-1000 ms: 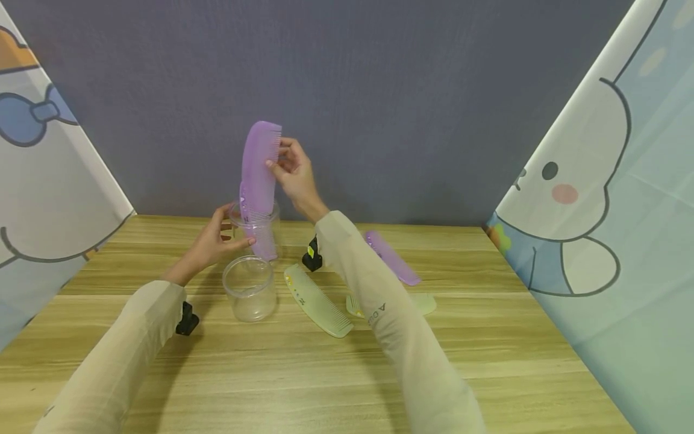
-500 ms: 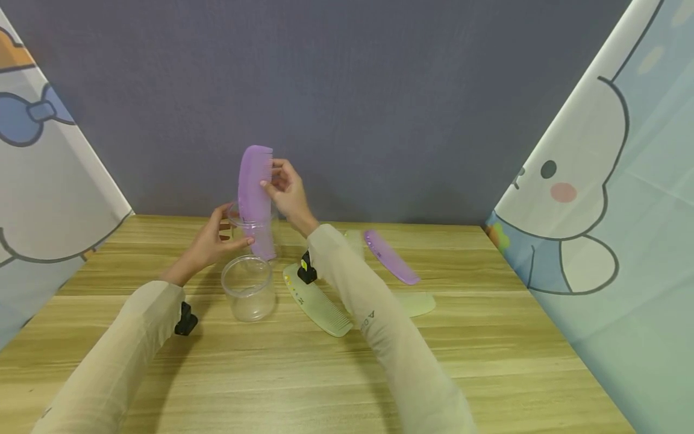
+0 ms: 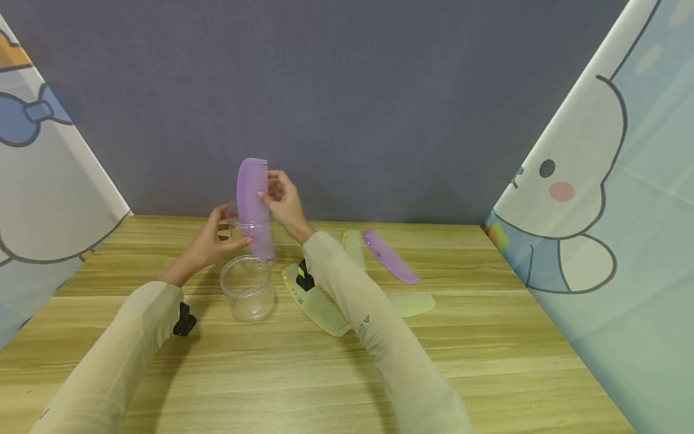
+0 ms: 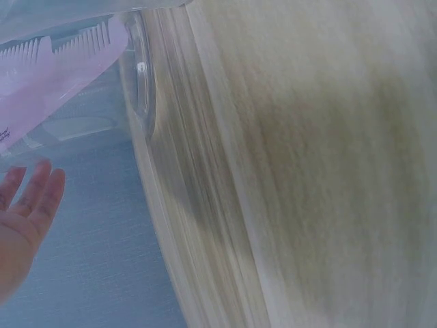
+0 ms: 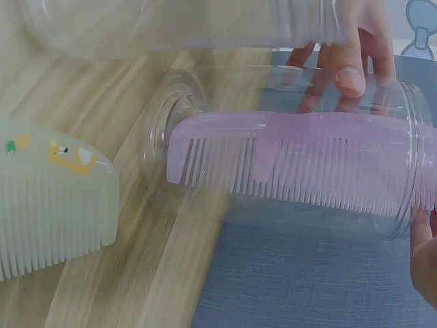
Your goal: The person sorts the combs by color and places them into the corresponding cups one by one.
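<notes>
My left hand (image 3: 208,244) grips a tall clear plastic jar (image 5: 300,217) near its rim, thumb on the near side and fingers on the far side. With my right hand (image 3: 288,208) I pinch a purple comb (image 3: 252,190) by its toothed edge; its upper part stands out above the jar mouth and its lower part is inside. A second purple comb shows inside the jar, overlapping the first in the right wrist view. In the left wrist view, the toothed ends of the purple combs (image 4: 51,89) lean against the jar wall, near the left fingers (image 4: 44,195).
In front of the held jar stands another clear jar (image 3: 250,304). To the right lie a pale green comb (image 3: 314,308), a second green comb (image 3: 353,246), a third (image 3: 416,304) partly under the sleeve, and a purple comb (image 3: 391,258). A dark panel (image 3: 347,108) rises behind the table.
My right hand has moved down and slightly left, lowering the purple comb into the jar beside the other one. The left hand and both jars have stayed put.
</notes>
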A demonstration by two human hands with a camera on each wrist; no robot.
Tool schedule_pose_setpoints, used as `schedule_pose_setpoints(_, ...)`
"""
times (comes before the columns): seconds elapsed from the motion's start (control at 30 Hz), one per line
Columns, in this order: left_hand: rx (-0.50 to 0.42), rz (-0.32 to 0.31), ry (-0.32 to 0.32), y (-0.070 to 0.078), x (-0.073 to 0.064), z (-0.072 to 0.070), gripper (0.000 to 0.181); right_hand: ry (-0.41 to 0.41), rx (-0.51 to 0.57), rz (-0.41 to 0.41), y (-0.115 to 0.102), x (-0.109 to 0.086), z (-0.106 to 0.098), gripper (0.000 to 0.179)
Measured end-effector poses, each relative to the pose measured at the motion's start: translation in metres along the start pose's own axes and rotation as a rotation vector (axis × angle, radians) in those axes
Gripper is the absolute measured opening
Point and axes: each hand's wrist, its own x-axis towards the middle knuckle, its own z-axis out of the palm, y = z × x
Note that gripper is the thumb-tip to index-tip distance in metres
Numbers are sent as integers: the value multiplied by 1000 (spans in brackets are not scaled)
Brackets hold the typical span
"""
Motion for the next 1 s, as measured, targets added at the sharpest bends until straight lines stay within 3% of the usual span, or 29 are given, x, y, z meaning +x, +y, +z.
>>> schedule_pose_setpoints(0.17,7,-8,-3,3,-1,-1,90,-22,-35,-16,-11,-5,0,33)
schedule_pose_setpoints(0.3,-1,-14,-11,19,-5,-3,87,-35,-81,-33,-27,-13,1,32)
schedule_pose_setpoints(0.47,-1,-8,-17,38,-11,-4,84,-1,-122,-28,-28,-15,4,31)
schedule_pose_setpoints(0.67,12,2,-16,37,-11,-4,83,47,-144,-51,-4,-6,7,30)
schedule_pose_setpoints(0.83,-4,-9,-7,36,-10,-3,82,67,-178,-63,2,-3,5,30)
schedule_pose_setpoints(1.0,9,-10,-5,15,-5,-2,88,70,-193,-72,-1,-3,3,29)
